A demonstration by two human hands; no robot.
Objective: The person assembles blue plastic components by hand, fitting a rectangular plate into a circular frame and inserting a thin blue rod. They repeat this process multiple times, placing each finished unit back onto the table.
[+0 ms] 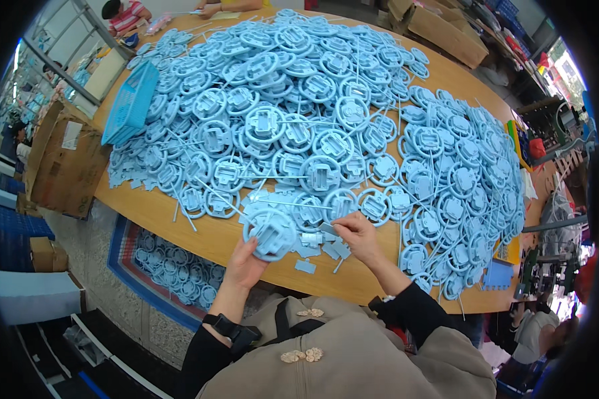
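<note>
My left hand (pixel 243 265) grips the lower left edge of a light-blue round plastic part (pixel 271 234), a ring with a slotted block in its middle and a thin rod. It is held above the near edge of the table. To its right, my right hand (pixel 358 238) is closed in a pinch on a small flat blue plastic piece (pixel 327 229). Below and between the hands, several loose flat blue pieces (pixel 305 266) lie on the wood. A large heap of the same ringed parts (pixel 266 123) rises just beyond both hands.
The wooden table (pixel 180 223) also bears a second heap (pixel 452 193) at the right and a blue basket (pixel 132 103) at the left. A cardboard box (pixel 66 159) stands beside it. More ringed parts fill a container (pixel 173 272) below. Other people (pixel 123 16) sit across.
</note>
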